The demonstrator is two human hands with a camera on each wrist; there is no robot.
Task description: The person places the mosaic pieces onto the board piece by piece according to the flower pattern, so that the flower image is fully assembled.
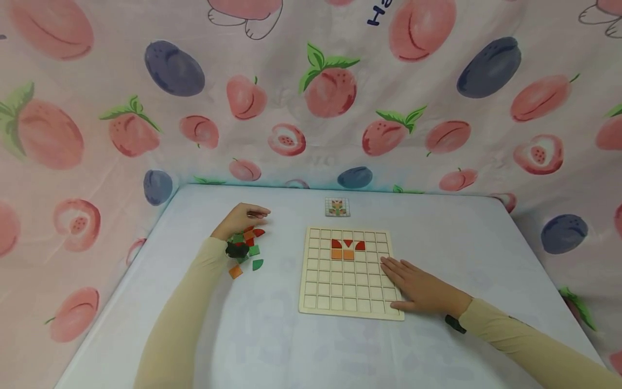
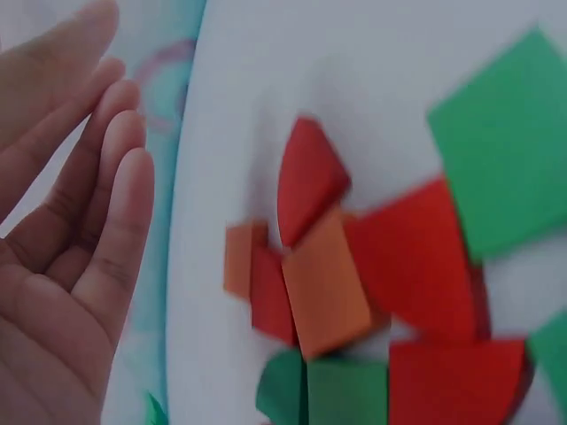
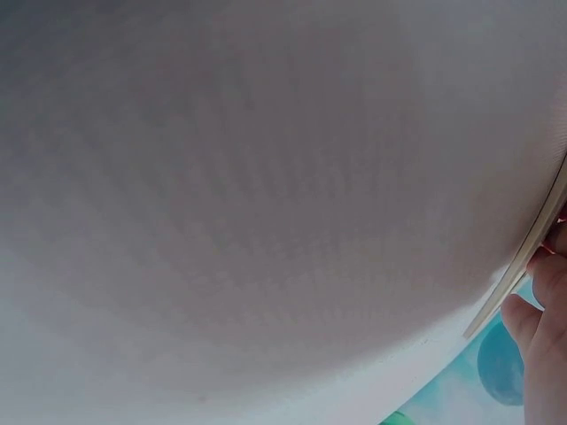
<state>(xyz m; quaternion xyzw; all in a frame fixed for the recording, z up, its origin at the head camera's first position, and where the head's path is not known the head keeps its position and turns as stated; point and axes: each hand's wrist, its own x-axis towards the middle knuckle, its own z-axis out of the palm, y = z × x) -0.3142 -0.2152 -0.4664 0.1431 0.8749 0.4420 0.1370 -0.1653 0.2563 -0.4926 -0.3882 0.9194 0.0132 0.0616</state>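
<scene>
My left hand [image 1: 241, 219] hovers at the far side of a loose pile of red, orange and green pieces. In the left wrist view its fingers [image 2: 124, 204] are slightly bent, with nothing seen between them and the thumb. A red piece [image 2: 312, 177] and an orange square [image 2: 328, 288] lie below, beside a green square [image 2: 509, 150]. My right hand [image 1: 423, 286] lies flat, its fingertips on the right edge of the gridded wooden board [image 1: 350, 313]. Several pieces sit in the board's upper cells: red ones such as a triangle [image 1: 347, 243] above orange squares [image 1: 348, 254].
Behind the board lies a small pattern card [image 1: 337, 207] showing a coloured figure on a grid. A green quarter-round piece [image 1: 257, 265] and an orange square [image 1: 235, 272] lie at the pile's near side. A fruit-print cloth [image 1: 286, 65] hangs around the white table [image 1: 272, 346].
</scene>
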